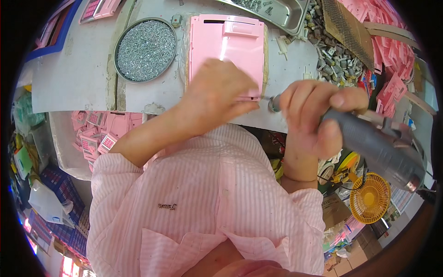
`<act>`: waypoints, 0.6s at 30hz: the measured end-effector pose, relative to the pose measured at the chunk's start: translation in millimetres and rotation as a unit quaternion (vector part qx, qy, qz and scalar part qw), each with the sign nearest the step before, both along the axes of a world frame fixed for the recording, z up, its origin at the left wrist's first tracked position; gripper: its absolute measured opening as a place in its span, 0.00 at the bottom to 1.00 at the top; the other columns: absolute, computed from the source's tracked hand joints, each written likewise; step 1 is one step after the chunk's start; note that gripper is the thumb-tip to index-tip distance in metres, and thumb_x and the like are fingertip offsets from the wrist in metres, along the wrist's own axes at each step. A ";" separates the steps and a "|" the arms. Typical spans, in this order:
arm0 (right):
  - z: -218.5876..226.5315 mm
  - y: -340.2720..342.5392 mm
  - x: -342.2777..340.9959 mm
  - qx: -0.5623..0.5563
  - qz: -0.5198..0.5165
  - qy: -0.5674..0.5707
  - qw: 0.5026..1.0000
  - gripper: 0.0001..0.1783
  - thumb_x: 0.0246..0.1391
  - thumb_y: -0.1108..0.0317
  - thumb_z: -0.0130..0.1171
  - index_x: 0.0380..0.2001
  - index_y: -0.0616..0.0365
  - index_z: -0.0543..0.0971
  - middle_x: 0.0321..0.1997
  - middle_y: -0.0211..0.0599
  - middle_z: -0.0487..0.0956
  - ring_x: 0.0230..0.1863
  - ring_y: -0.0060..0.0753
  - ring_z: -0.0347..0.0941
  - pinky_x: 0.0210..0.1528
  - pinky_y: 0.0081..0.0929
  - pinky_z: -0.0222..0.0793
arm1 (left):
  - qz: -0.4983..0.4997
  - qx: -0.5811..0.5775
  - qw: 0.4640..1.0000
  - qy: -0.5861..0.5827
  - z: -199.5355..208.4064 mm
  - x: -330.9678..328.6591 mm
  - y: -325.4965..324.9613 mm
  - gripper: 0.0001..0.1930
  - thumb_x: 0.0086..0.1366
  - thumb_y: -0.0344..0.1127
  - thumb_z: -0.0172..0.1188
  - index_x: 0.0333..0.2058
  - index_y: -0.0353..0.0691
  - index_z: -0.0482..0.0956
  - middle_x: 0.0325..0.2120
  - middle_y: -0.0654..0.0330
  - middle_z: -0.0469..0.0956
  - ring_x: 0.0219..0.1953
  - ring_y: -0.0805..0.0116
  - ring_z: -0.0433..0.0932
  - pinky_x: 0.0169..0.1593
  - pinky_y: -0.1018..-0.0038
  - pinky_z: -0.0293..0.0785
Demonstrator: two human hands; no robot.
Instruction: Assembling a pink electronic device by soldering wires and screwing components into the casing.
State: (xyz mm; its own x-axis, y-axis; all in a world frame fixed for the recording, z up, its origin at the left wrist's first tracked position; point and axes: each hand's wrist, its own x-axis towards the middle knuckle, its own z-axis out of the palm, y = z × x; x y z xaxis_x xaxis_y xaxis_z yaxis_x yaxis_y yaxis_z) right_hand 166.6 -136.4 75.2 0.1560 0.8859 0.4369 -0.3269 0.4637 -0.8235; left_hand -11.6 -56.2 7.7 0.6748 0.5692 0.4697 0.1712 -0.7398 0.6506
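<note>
A pink plastic panel [207, 41] with a raised block near its far edge lies on the worktable in front of me. Over its near part is my left hand [219, 87], curled and slightly blurred by motion. Its fingertips are hidden, so whatever they pinch does not show. My right hand [314, 113] is wrapped round a grey electric screwdriver [374, 143], held sideways off the panel's right side. The thin bit of the screwdriver points left, toward the panel's near right corner and my left hand.
A round metal tray [115, 57] full of small screws [146, 51] stands left of the panel. At the back is a steel tray [290, 23] with springs. Small grey parts [334, 64] and pink pieces [392, 51] are heaped at right. Pink keypad pieces [94, 134] fill a bin at left.
</note>
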 end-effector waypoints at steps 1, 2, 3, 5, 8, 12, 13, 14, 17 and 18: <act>-3.0 5.1 4.1 0.010 -0.016 -0.001 1.000 0.17 0.60 0.69 0.61 0.48 0.58 0.66 0.21 0.35 0.70 0.20 0.27 0.65 0.27 0.32 0.66 | 0.027 0.009 1.000 0.012 4.8 -3.0 10.8 0.10 0.52 0.34 0.72 0.33 0.45 0.83 0.30 0.61 0.79 0.35 0.58 0.78 0.44 0.66 0.69; -8.5 14.6 12.8 0.026 -0.044 -0.002 0.999 0.17 0.60 0.69 0.60 0.48 0.59 0.66 0.20 0.36 0.71 0.19 0.26 0.64 0.26 0.31 0.66 | 0.092 0.032 0.995 0.009 -2.4 -17.3 37.6 0.10 0.53 0.34 0.72 0.34 0.43 0.83 0.34 0.61 0.80 0.39 0.58 0.78 0.46 0.64 0.68; -15.8 23.7 18.0 0.044 -0.066 -0.007 0.997 0.17 0.60 0.70 0.60 0.48 0.59 0.66 0.20 0.36 0.71 0.18 0.26 0.64 0.24 0.31 0.65 | 0.161 0.056 0.985 0.002 -12.8 -43.6 64.2 0.11 0.53 0.35 0.71 0.35 0.41 0.83 0.37 0.60 0.80 0.42 0.57 0.78 0.48 0.63 0.68; -26.3 41.1 24.0 0.044 -0.066 0.003 0.997 0.16 0.60 0.72 0.58 0.48 0.60 0.67 0.20 0.37 0.71 0.17 0.25 0.64 0.23 0.30 0.66 | 0.277 0.099 0.917 0.270 2.9 -83.0 83.0 0.10 0.57 0.38 0.69 0.37 0.43 0.84 0.38 0.63 0.80 0.46 0.59 0.77 0.50 0.60 0.66; -38.7 54.1 19.2 0.031 -0.087 -0.042 0.995 0.12 0.59 0.76 0.55 0.45 0.61 0.68 0.21 0.36 0.71 0.18 0.24 0.65 0.24 0.29 0.68 | 0.221 0.078 0.920 0.314 -10.7 -100.6 85.7 0.09 0.60 0.39 0.67 0.38 0.46 0.84 0.37 0.65 0.80 0.46 0.59 0.76 0.51 0.60 0.65; -50.9 53.2 18.4 0.003 -0.108 -0.185 0.977 0.09 0.60 0.76 0.52 0.41 0.59 0.65 0.21 0.35 0.68 0.18 0.25 0.62 0.24 0.33 0.67 | 0.224 0.041 0.946 0.232 -17.3 -99.7 90.3 0.06 0.63 0.36 0.63 0.33 0.40 0.81 0.36 0.62 0.79 0.44 0.58 0.76 0.50 0.61 0.66; -52.8 53.7 17.0 0.002 -0.111 -0.191 0.975 0.09 0.60 0.76 0.52 0.41 0.59 0.65 0.21 0.35 0.68 0.18 0.25 0.62 0.24 0.33 0.67 | 0.234 0.055 0.942 0.233 -18.1 -98.2 91.0 0.06 0.64 0.35 0.62 0.32 0.39 0.80 0.35 0.61 0.79 0.43 0.57 0.76 0.49 0.60 0.66; -53.3 54.4 16.2 0.001 -0.114 -0.196 0.974 0.09 0.60 0.76 0.52 0.41 0.59 0.65 0.21 0.35 0.68 0.18 0.25 0.61 0.23 0.33 0.67 | 0.243 0.070 0.939 0.233 -18.2 -96.0 91.1 0.06 0.64 0.35 0.61 0.31 0.39 0.79 0.34 0.60 0.79 0.42 0.56 0.76 0.49 0.60 0.66; -46.1 55.4 19.6 -0.054 -0.086 -0.191 0.976 0.10 0.61 0.73 0.52 0.44 0.58 0.66 0.21 0.34 0.68 0.18 0.24 0.61 0.23 0.32 0.66 | 0.234 0.067 0.942 0.233 -16.4 -96.5 94.2 0.06 0.64 0.33 0.60 0.31 0.38 0.77 0.33 0.58 0.77 0.40 0.55 0.76 0.47 0.60 0.66; -40.6 54.3 20.5 -0.047 -0.090 -0.173 0.980 0.11 0.61 0.71 0.52 0.46 0.57 0.67 0.21 0.33 0.68 0.18 0.23 0.61 0.23 0.31 0.66 | 0.225 0.059 0.944 0.232 -15.2 -97.5 94.6 0.06 0.64 0.33 0.60 0.31 0.38 0.76 0.32 0.57 0.77 0.39 0.54 0.76 0.47 0.59 0.66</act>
